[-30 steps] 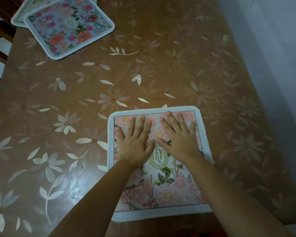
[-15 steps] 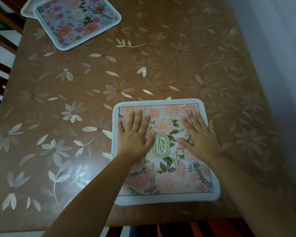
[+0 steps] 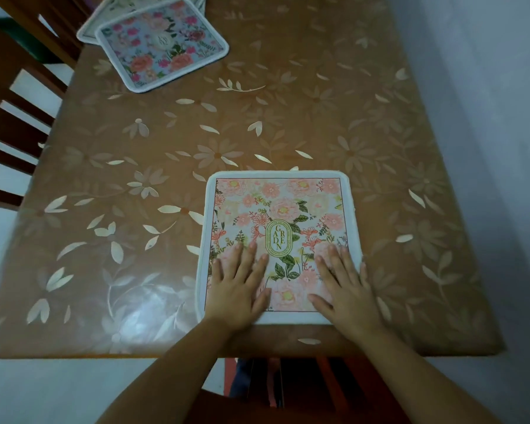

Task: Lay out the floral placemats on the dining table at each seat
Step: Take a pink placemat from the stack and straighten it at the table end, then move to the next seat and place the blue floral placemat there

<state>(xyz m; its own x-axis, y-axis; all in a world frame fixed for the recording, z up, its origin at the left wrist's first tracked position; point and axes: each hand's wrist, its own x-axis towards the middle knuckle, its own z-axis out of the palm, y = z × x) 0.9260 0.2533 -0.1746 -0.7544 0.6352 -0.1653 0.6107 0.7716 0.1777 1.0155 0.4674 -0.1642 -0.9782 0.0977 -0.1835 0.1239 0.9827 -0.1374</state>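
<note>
Brown flower-patterned table [image 3: 288, 96]: both hands' fingers lie flat on the near placemat [image 3: 276, 209].

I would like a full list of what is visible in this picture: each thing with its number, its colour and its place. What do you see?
pink placemat: one, pink flowers, white border, green "GARDEN" label, flat at the near edge of the table.
blue placemat: one, blue with pink and red flowers, far left corner, lying on another mat.
lower placemat: at least one, pale, mostly hidden under the blue placemat.
table: one, brown cover with pale flower pattern, fills the middle.
chair: at least one, dark wood, left of the table.
wall: one, grey, right side.
left hand: one, flat on the near left part of the pink placemat.
right hand: one, flat on its near right part.
</note>
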